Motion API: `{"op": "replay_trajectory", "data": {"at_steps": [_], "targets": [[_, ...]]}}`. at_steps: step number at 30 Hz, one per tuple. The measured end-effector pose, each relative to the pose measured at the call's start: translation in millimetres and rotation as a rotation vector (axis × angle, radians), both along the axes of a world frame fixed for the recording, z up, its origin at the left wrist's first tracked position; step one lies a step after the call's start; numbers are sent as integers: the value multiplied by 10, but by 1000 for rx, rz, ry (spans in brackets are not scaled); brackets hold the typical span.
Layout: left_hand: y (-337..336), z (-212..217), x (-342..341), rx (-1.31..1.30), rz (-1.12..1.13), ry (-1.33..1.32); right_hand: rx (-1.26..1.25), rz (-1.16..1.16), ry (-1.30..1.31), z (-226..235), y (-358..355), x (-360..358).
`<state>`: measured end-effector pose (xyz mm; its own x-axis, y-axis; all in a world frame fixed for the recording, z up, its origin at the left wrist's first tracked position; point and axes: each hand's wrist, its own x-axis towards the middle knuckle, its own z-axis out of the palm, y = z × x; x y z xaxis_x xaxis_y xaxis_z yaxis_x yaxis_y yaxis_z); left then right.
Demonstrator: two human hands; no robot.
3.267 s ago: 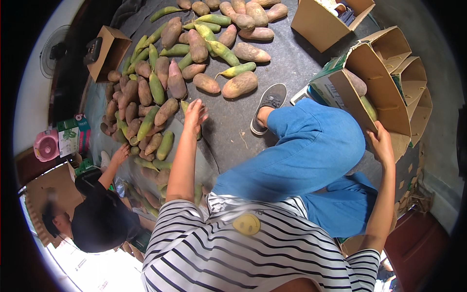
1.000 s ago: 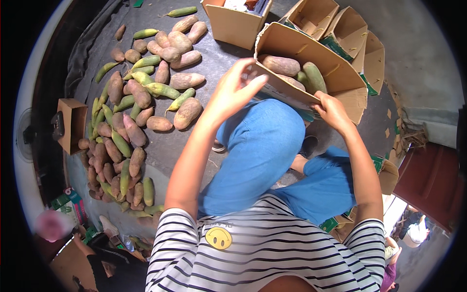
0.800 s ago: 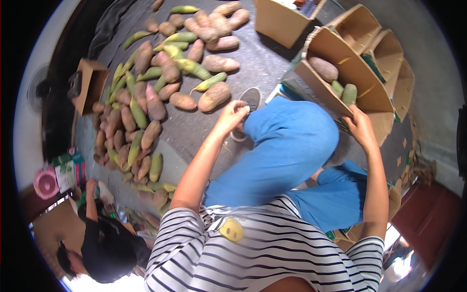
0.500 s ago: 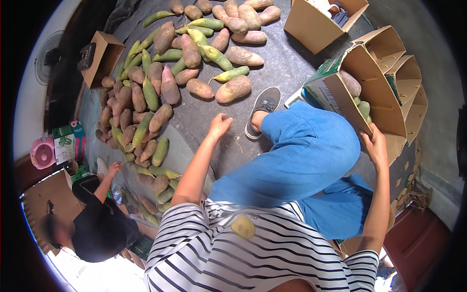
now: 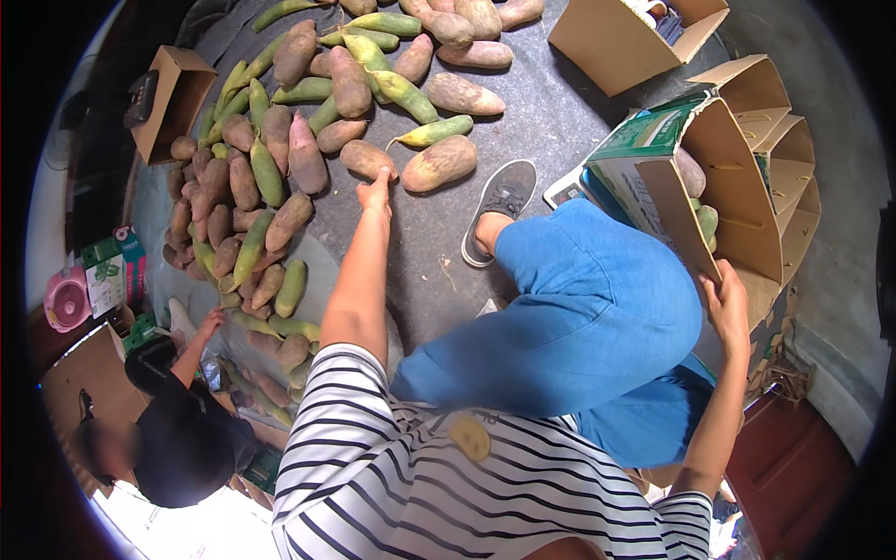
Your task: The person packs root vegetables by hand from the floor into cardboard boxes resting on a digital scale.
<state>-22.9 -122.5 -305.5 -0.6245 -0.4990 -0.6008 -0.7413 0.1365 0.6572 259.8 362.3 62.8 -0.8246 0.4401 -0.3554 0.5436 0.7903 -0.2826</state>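
My left hand [image 5: 375, 194] reaches out to a pinkish-brown radish [image 5: 364, 157], its fingers closed at the near end. The radish lies on the dark ground sheet, beside a larger, stubby radish [image 5: 441, 164] and a green one [image 5: 435, 131]. My right hand [image 5: 726, 301] grips the near edge of an open cardboard box [image 5: 659, 183] with a green side. Inside that box I see a pinkish radish [image 5: 691, 174] and green ones [image 5: 707, 220], partly hidden by its flaps.
A large heap of pink and green radishes [image 5: 245, 187] spreads on the left. Another open carton [image 5: 607, 47] stands at the far right, and a small box [image 5: 177, 103] at the far left. A person in black [image 5: 191, 439] sits at lower left, near a pink fan [image 5: 67, 299].
My left hand has moved forward and left, from the air over the sheet to the radish. My right hand stays on the box's edge. The view has shifted slightly.
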Motion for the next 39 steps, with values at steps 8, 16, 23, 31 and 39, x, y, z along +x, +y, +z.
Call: {"op": "replay_trajectory", "data": {"at_steps": [8, 16, 23, 31, 39], "targets": [[117, 13, -346, 248, 154, 16, 34, 40, -19, 20, 3, -38], [12, 720, 92, 604, 25, -139, -28, 70, 6, 61, 100, 36], [1196, 2558, 731, 750, -615, 323, 45, 134, 76, 32, 122, 121], [3297, 4038, 818, 649, -1592, 814, 151, 93, 160, -125, 77, 215], [3629, 4150, 1185, 549, -1792, 802, 110, 79, 254, -182, 106, 263]]}}
